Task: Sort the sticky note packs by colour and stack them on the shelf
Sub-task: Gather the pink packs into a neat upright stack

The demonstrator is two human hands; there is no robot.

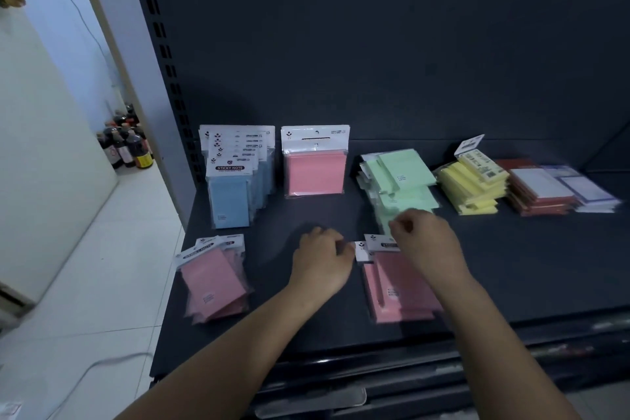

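Note:
On the dark shelf (306,317), blue sticky note packs (231,194) stand at the back left. One pink pack (315,169) leans upright beside them. Green packs (400,181) and yellow packs (472,184) lie in loose piles to the right. A loose pink pile (213,280) lies at the front left. Another pink pile (402,290) lies at the front centre. My left hand (322,259) pinches the white header of that pile's top packs. My right hand (426,239) hovers over the same header with curled fingers; whether it grips is unclear.
Red and white packs (542,187) and blue-bordered packs (586,191) lie at the far right of the shelf. Dark bottles (126,147) stand on the white floor to the left, by a slotted upright (163,54). A white cable (102,365) runs across the floor.

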